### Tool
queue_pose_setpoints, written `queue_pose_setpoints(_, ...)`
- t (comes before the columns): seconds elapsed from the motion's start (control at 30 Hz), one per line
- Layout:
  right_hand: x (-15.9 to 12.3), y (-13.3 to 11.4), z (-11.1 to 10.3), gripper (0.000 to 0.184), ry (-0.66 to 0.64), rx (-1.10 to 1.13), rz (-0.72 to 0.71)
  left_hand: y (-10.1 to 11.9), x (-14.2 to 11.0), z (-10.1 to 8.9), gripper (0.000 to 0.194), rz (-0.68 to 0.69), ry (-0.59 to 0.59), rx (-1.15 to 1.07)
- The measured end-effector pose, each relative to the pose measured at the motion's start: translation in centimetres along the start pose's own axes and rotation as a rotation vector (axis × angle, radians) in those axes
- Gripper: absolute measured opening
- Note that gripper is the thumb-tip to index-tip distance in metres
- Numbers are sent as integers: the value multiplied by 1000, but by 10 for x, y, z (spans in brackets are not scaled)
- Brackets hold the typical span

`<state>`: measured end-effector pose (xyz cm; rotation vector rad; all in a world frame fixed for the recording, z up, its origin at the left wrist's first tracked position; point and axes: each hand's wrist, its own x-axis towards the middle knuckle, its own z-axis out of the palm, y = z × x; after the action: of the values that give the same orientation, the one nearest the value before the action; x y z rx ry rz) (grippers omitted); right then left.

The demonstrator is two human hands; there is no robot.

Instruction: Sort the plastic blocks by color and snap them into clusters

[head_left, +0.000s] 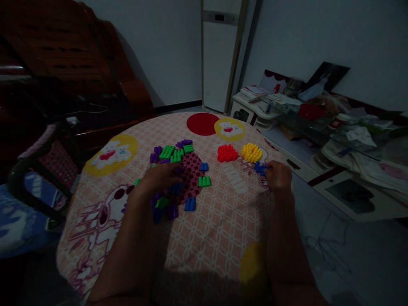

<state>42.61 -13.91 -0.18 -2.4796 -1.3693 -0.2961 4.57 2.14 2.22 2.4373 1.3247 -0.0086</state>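
My left hand (159,178) reaches over a loose group of ribbed plastic blocks on the left of the table. Its fingers curl around a dark purple block (179,170), partly hidden by the fingers and dim light. Just below them lies a blue block (175,188). Green blocks (167,151), purple blocks (172,211) and another blue block (190,204) lie around that hand. On the right, my right hand (279,175) pinches a blue block (260,168) at its fingertips. Close beyond it stand a yellow cluster of blocks (251,152) and a red cluster of blocks (227,153).
A patterned cloth covers the round table (207,242). At the left are a chair (41,170) and a wooden bench (63,55). Along the right wall runs a low cabinet (344,191) heaped with papers and bags. A tall white unit (219,59) stands behind.
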Motion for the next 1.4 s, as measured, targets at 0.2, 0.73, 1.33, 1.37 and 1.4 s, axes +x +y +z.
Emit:
queue_pose_setpoints(0.2,0,0,-3,19,2,-2,11,-4,2,3,48,8,-1,-29)
queue_pose_setpoints(0.73,0,-2,6,31,195,61,7,3,1,1,49,6,4,-17)
queue_pose_setpoints(1.33,11,-23,26,40,-44,-84,89,15,0,4,47,16,-13,64)
queue_pose_setpoints(1.37,11,-23,26,39,-48,-82,83,15,0,4,49,13,-14,64)
queue_pose_setpoints(1.4,11,-23,26,39,-53,-78,75,14,0,4,49,9,-15,65)
